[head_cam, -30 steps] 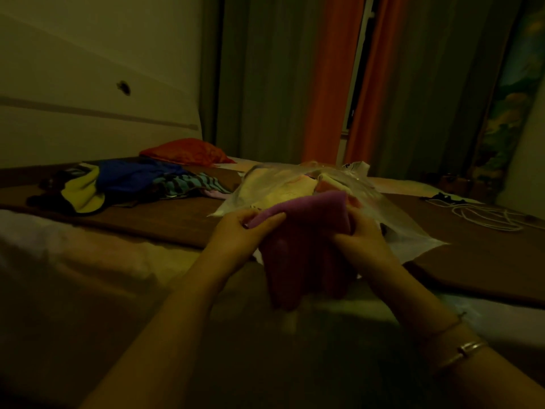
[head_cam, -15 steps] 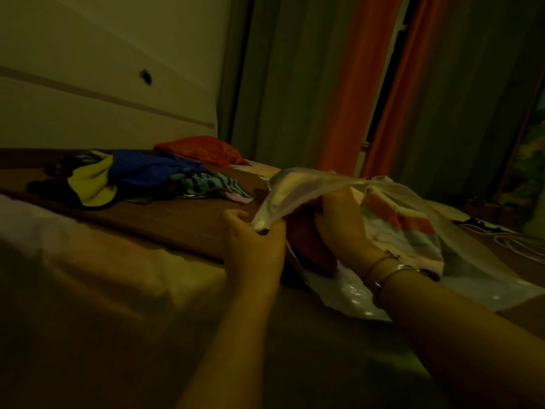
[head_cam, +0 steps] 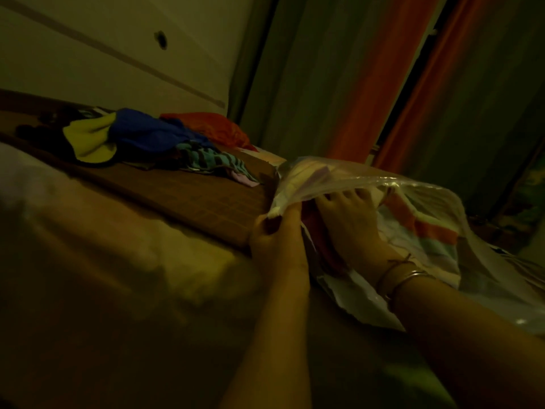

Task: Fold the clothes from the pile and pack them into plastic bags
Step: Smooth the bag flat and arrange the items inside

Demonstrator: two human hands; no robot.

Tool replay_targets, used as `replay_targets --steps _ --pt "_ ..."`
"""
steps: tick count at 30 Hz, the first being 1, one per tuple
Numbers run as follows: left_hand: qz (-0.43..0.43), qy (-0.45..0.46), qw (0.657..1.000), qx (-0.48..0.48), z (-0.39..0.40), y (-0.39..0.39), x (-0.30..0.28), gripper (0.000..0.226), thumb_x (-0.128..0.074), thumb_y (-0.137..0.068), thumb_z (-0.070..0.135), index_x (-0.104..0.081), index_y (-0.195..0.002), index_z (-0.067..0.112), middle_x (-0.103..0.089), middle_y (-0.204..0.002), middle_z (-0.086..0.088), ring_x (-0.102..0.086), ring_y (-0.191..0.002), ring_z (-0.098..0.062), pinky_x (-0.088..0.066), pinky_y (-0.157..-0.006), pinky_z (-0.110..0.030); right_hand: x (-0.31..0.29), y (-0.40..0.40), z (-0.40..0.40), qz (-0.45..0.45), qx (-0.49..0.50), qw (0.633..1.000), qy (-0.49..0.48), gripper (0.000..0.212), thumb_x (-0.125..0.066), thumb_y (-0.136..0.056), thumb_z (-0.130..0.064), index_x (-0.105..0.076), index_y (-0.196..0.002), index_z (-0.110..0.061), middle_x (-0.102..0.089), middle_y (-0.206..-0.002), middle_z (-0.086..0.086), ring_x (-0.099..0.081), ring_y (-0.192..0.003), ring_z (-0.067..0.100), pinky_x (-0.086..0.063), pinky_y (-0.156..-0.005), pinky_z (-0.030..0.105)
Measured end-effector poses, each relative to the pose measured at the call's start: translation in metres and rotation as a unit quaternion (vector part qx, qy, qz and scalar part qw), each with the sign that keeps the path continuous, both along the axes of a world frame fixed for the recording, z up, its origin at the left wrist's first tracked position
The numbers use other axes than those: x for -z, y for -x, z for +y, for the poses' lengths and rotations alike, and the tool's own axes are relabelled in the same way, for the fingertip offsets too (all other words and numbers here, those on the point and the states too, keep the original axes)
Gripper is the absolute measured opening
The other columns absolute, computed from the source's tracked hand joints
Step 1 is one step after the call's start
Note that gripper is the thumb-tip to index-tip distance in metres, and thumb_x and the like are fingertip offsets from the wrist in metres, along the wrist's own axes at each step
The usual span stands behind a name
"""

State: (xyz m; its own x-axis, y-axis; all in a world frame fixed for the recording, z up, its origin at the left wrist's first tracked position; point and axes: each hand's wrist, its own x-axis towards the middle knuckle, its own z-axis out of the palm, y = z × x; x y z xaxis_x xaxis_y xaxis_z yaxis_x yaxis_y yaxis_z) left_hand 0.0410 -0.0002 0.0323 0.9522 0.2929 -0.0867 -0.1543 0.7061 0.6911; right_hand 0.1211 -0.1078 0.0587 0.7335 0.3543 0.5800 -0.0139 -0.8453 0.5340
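While your left hand [head_cam: 277, 240] pinches the edge of the clear plastic bag [head_cam: 368, 184] and lifts its mouth, your right hand [head_cam: 348, 219] is inside the bag, resting on a dark pink folded cloth [head_cam: 317, 231]. You cannot tell if those right fingers grip the cloth or just press it. The bag is thin, shiny and crinkly, and it lies on the bed's brown mat [head_cam: 191, 199]. A folded striped cloth [head_cam: 424, 225] shows through it. The clothes pile [head_cam: 141, 137], blue, yellow and red, sits well apart to the left.
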Motion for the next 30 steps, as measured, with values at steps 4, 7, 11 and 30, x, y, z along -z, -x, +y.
replay_targets --steps 4,7,11,30 --pt "-0.012 0.022 1.0 0.012 -0.007 0.002 -0.003 0.011 -0.063 -0.088 0.023 -0.055 -0.081 0.027 -0.056 -0.083 0.011 -0.055 -0.08 -0.012 -0.045 -0.079 -0.034 0.007 0.021 -0.001 0.092 0.003 0.996 0.021 0.067 -0.06 -0.086 -0.039 -0.036 -0.144 -0.018 -0.036 -0.147 0.014 -0.034 -0.134 0.037 -0.025 -0.109 0.049" --pt "-0.011 -0.022 0.999 -0.025 -0.013 0.004 -0.007 0.009 -0.055 -0.091 0.014 -0.061 -0.098 0.013 -0.062 -0.09 0.001 -0.06 -0.084 -0.018 -0.048 -0.075 -0.034 0.015 0.028 -0.005 0.17 -0.002 0.985 -0.013 0.082 -0.043 -0.092 -0.053 0.011 -0.15 -0.032 0.004 -0.16 0.012 0.0 -0.146 0.037 -0.003 -0.116 0.057" --pt "-0.042 -0.061 0.995 -0.069 -0.013 0.005 -0.012 0.023 -0.05 -0.092 0.011 -0.06 -0.112 0.015 -0.064 -0.101 -0.001 -0.061 -0.095 -0.021 -0.05 -0.083 -0.038 0.024 0.006 -0.015 0.194 0.02 0.98 -0.034 0.081 -0.037 -0.092 -0.057 0.03 -0.133 -0.039 0.021 -0.158 0.004 0.017 -0.144 0.036 0.002 -0.11 0.069" --pt "-0.063 -0.301 0.948 0.086 0.03 0.018 -0.009 0.014 -0.063 -0.089 0.031 -0.062 -0.079 0.02 -0.057 -0.075 0.01 -0.053 -0.071 -0.005 -0.041 -0.057 -0.016 0.014 0.052 -0.021 0.19 -0.086 0.975 -0.077 0.045 -0.032 -0.099 -0.035 -0.038 -0.143 -0.026 -0.019 -0.158 0.004 -0.013 -0.146 0.028 -0.015 -0.114 0.053"
